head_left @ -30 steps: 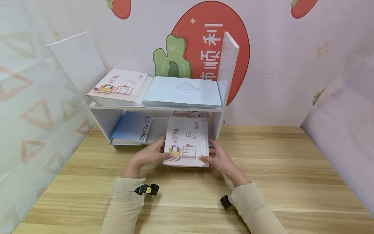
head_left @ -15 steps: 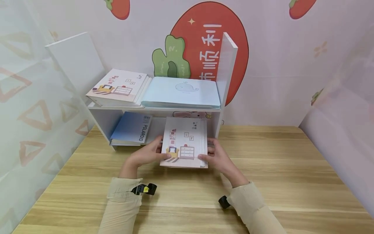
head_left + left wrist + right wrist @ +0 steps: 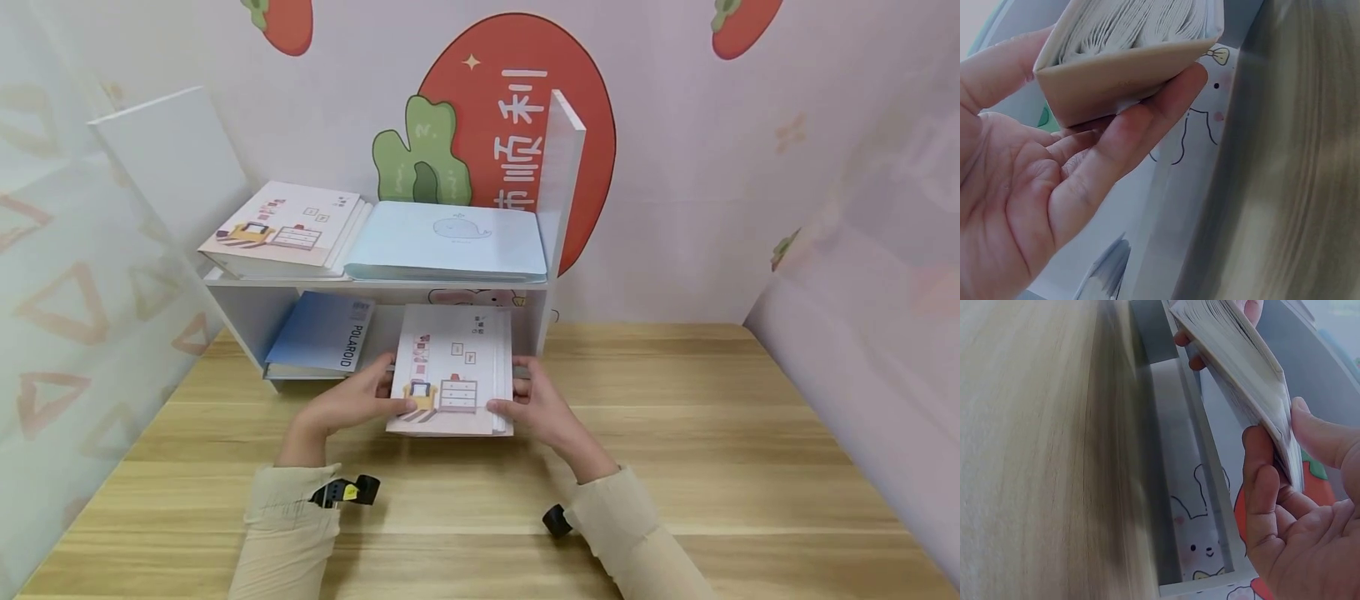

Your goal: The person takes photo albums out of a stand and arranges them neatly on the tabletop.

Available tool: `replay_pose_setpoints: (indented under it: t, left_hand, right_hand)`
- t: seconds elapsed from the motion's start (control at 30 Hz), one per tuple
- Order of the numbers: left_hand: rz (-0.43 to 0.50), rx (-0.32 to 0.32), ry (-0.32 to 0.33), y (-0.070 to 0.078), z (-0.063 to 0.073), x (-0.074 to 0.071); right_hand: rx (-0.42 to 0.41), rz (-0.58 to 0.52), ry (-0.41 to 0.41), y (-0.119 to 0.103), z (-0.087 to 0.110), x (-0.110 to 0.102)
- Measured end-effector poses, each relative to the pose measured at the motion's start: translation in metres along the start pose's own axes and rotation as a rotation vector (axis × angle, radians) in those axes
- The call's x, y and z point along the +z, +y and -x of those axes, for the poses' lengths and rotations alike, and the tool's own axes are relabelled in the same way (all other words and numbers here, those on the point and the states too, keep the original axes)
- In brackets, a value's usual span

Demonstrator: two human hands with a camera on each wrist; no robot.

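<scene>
Both hands hold a white photo album (image 3: pixel 450 358) with a drawn armchair and chest of drawers on its cover. It juts out at the front of the shelf's lower level, on the right. My left hand (image 3: pixel 352 406) grips its left edge, thumb on the cover and fingers underneath, as the left wrist view shows. On the opposite edge, my right hand (image 3: pixel 547 410) pinches it between thumb and fingers. Page edges of the album (image 3: pixel 1241 356) show in the right wrist view. Left of it on the same level lies a blue POLAROID album (image 3: pixel 318 333).
The white shelf (image 3: pixel 566 158) has tall side panels against a printed cloth backdrop. On its upper level lie a similar white album (image 3: pixel 288 221) at left and a light-blue whale album (image 3: pixel 450 237) at right. Wooden tabletop (image 3: pixel 675 433) spreads in front and to the right.
The head view has shifted, so everything appears further left. Against the shelf, the held album has moved slightly left. Both hands keep the same grip.
</scene>
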State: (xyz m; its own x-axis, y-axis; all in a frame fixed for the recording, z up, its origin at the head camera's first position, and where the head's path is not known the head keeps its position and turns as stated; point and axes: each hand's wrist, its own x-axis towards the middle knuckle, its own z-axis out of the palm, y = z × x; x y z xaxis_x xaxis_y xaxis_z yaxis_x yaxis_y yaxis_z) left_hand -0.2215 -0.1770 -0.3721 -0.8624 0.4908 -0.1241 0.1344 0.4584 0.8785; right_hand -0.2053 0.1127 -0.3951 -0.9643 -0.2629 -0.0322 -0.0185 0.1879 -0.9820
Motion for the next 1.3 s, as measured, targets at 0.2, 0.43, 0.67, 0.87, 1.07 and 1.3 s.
replay_pose_setpoints:
  t: [0.2,0.43,0.67,0.87,1.07,1.3]
  left_hand:
    - [-0.026,0.006,-0.004,0.003,0.003,-0.003]
    - [-0.002,0.010,-0.017,0.007,0.011,-0.007]
    - [-0.019,0.012,-0.035,0.006,0.023,-0.013]
    - [0.023,0.040,-0.060,0.008,0.036,-0.021]
    - [0.047,0.056,-0.061,0.004,0.047,-0.030]
    - [0.049,0.062,-0.090,-0.001,0.062,-0.037]
  right_hand:
    - [-0.022,-0.008,-0.013,-0.002,0.002,0.001]
    - [-0.019,-0.023,-0.030,-0.006,0.004,0.007]
    - [-0.037,-0.043,-0.059,-0.008,0.009,0.016]
    - [-0.053,-0.058,-0.071,-0.010,0.011,0.025]
    - [-0.048,-0.095,-0.080,-0.012,0.011,0.039]
    - [-0.045,-0.123,-0.098,-0.010,0.018,0.056]
